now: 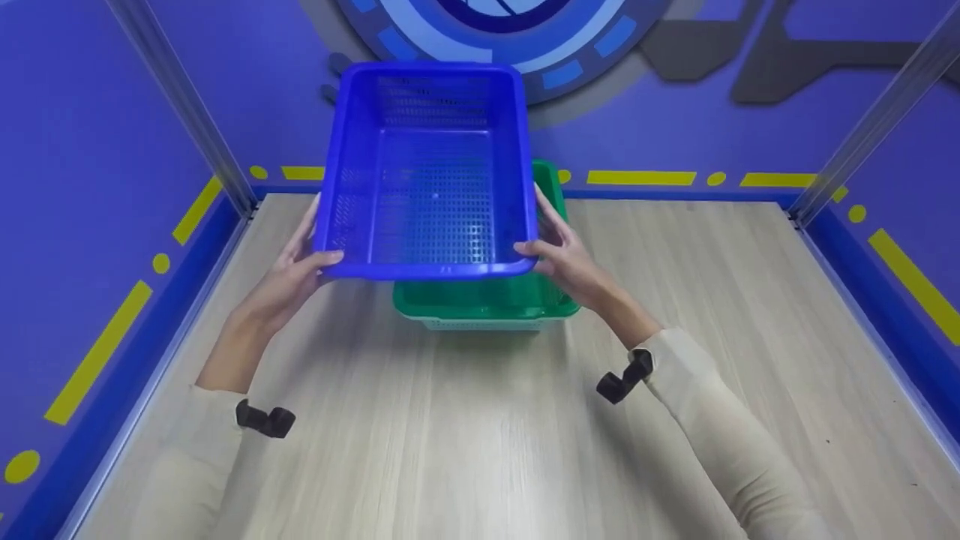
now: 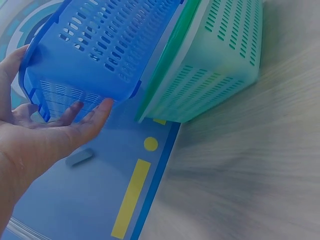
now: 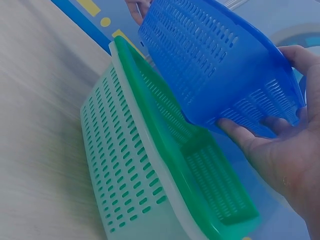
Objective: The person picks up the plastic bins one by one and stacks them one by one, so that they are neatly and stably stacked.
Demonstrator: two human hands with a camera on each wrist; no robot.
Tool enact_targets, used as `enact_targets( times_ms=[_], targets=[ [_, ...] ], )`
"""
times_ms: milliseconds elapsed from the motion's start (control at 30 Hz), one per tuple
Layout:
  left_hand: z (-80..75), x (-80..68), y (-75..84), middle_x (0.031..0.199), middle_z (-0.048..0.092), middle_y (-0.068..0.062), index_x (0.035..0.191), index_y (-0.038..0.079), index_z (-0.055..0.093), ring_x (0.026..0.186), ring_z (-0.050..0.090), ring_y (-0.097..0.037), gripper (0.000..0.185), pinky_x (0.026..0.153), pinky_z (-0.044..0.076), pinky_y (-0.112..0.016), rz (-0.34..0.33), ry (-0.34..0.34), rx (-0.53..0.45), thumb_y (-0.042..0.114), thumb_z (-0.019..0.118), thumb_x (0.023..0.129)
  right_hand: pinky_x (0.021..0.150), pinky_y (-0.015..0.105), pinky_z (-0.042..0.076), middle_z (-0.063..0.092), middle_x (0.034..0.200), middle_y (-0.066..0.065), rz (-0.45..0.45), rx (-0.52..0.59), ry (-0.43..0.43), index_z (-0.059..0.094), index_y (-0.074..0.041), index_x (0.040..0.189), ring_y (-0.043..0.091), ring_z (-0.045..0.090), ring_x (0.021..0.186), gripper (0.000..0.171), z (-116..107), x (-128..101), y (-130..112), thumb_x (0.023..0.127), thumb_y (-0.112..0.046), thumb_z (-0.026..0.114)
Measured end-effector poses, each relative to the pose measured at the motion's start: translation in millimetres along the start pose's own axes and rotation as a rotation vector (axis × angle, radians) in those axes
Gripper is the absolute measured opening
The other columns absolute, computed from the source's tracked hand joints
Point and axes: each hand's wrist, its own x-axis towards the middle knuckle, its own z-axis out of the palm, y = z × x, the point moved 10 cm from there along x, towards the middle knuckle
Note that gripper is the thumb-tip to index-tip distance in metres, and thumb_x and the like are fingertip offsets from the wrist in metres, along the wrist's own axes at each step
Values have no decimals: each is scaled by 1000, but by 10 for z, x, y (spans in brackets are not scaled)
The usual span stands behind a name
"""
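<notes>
Both hands hold a blue plastic basket (image 1: 450, 150) up above the table. My left hand (image 1: 289, 277) grips its near left corner, thumb over the rim and fingers along the outer side. At the near right corner my right hand (image 1: 566, 259) grips it the same way. Under and slightly right of it stands a green basket (image 1: 487, 300), nested inside a pale whitish-green basket (image 1: 484, 324) on the table. In the right wrist view, the blue basket (image 3: 200, 55) is tilted over the green basket's open top (image 3: 220, 185). Slotted holes cover the pale basket's walls (image 3: 117, 155).
The stack stands toward the back of a light wood-grain table (image 1: 450, 435). Blue panels with yellow markings rise at the back (image 1: 675, 142) and on both sides. Metal posts (image 1: 187, 97) mark the back corners. A small black device is strapped on each wrist.
</notes>
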Motion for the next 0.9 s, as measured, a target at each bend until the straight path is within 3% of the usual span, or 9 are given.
enact_targets(
  times_ms=[300, 500, 900],
  targets=[
    [99, 94, 15, 172, 10, 2, 162, 48, 11, 152, 28, -30, 82, 126, 28, -53, 11, -19, 1, 18, 60, 103, 107, 51, 51, 27, 168, 5, 2, -49, 29, 13, -37, 165, 36, 37, 150, 89, -114, -64, -52, 96, -7, 61],
    [172, 117, 14, 172, 12, 0, 162, 47, 10, 153, 27, -30, 83, 126, 26, -55, 17, -34, -3, 20, 61, 103, 105, 48, 53, 27, 168, 9, -2, -37, 26, 11, -37, 165, 38, 37, 150, 90, -150, -112, -88, 96, -4, 58],
    [358, 162, -61, 170, 15, -3, 163, 42, 4, 153, 31, -31, 87, 124, 31, -54, 7, -64, 20, 20, 62, 102, 102, 42, 56, 21, 171, 6, 0, -63, 33, 14, -36, 165, 37, 35, 151, 83, -317, -219, -118, 98, -6, 55]
  ],
)
